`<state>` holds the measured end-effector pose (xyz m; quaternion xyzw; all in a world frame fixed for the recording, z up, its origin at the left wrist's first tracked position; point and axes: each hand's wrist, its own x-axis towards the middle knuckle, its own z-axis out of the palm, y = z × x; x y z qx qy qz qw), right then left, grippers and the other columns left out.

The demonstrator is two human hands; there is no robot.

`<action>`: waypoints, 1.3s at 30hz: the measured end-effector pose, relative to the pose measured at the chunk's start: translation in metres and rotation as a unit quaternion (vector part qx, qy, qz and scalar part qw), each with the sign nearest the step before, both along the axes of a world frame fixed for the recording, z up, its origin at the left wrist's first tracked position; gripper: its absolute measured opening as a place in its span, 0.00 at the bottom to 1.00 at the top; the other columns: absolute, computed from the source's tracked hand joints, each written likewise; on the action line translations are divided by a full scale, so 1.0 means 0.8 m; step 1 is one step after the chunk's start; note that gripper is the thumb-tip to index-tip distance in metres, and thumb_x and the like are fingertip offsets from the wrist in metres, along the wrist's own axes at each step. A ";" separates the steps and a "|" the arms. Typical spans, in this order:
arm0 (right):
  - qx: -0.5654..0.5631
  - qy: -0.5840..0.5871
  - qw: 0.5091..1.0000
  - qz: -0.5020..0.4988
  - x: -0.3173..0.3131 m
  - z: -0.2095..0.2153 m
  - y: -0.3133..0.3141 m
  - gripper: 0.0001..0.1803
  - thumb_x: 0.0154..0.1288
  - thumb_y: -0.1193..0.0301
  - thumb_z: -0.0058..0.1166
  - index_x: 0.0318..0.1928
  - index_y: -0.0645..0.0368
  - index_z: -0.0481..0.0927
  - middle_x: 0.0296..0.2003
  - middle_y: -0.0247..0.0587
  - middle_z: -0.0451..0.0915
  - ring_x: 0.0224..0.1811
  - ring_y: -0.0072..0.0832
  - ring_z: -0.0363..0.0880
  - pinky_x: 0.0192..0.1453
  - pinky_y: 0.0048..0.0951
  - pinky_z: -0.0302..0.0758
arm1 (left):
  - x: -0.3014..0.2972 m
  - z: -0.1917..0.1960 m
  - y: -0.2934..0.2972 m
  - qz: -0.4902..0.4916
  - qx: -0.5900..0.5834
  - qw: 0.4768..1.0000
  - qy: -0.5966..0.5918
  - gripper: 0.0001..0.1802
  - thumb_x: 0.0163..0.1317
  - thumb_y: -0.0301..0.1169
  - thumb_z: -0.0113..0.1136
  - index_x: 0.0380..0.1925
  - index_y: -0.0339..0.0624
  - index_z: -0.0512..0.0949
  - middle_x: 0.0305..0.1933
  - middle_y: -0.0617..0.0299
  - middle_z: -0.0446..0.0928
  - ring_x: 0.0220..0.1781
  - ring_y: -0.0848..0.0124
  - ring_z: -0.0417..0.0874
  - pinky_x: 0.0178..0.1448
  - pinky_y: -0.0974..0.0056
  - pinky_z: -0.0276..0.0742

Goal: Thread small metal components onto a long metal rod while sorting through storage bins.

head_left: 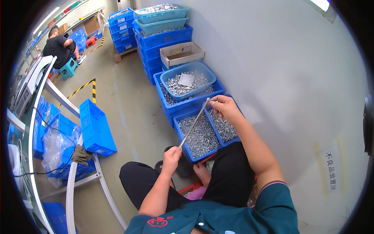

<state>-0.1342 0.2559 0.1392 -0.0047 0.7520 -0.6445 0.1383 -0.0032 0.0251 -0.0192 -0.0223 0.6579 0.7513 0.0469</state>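
My left hand (171, 159) is closed around the lower end of a thin metal rod (193, 125), which slants up and away to the right. At the rod's far end, my right hand (225, 108) is closed with thumb and forefinger pinching a small silver metal part (209, 100). Whether that part sits on the rod or only touches its tip is too small to tell. Below the rod stands a blue bin (178, 130) split into two compartments, both filled with small silver metal parts (199, 136). My knees are close to its near edge.
Beyond the bin, a light-blue basket (211, 74) of metal parts rests on another blue crate, with stacked crates (150, 52) farther back. A wall (280, 78) borders the right. At left, a blue crate (97, 126) hangs by a table frame (72, 195). A person (58, 48) sits far left.
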 end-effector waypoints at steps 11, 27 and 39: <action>-0.078 -0.023 0.997 0.012 -0.001 0.002 -0.003 0.12 0.63 0.69 0.50 0.43 0.63 0.77 0.18 0.30 0.69 0.12 0.13 0.62 0.12 0.14 0.54 | 0.003 0.004 -0.001 0.009 -0.019 1.000 0.017 0.18 0.64 0.33 0.52 0.16 0.39 0.67 0.17 0.72 0.62 0.22 0.83 0.59 0.25 0.73 0.56; 0.073 -0.128 0.973 0.177 0.006 -0.002 -0.021 0.14 0.61 0.69 0.51 0.46 0.59 0.78 0.16 0.28 0.67 0.13 0.12 0.59 0.14 0.15 0.51 | 0.001 0.027 0.002 -0.047 0.110 0.985 -0.126 0.19 0.65 0.41 0.49 0.17 0.44 0.67 0.11 0.74 0.57 0.11 0.84 0.53 0.15 0.75 0.47; -0.332 -0.309 0.891 0.019 -0.023 -0.026 0.014 0.13 0.66 0.65 0.45 0.42 0.63 0.71 0.28 0.38 0.70 0.16 0.13 0.60 0.10 0.10 0.54 | 0.001 0.019 -0.001 -0.012 0.089 0.993 -0.079 0.18 0.64 0.38 0.51 0.16 0.44 0.69 0.13 0.75 0.59 0.15 0.86 0.56 0.18 0.76 0.49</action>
